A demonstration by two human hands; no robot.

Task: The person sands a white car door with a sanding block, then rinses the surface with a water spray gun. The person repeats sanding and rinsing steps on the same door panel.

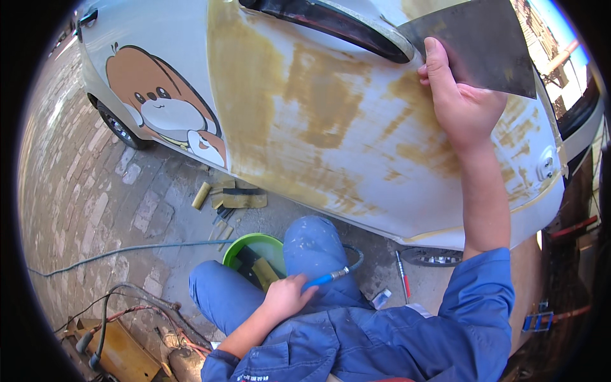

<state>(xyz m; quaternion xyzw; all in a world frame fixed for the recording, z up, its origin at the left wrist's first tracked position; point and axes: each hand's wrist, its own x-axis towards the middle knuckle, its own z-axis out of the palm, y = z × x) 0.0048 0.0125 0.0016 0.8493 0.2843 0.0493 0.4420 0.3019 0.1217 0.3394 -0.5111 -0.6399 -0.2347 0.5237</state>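
My right hand (468,111) is raised in front of the car, its thumb pressed against a dark grey sheet of sandpaper (487,41). The sheet stands flat and slightly curved, beside the black-trimmed window opening (344,28). Behind it lies the car's white body panel (375,153), patched with yellowish-brown filler. Down at my lap, my left hand (286,298) is closed around a blue air blow gun (328,278) with a metal fitting and a hose attached; much of the tool is hidden by the fingers.
A green bucket (272,240) with strips inside stands between my knees. Sanding pads and scraps (245,198) lie on the paving by the car. A blue hose (133,248) crosses the ground at left. A red-and-silver pen-like tool (403,277) lies right of my leg.
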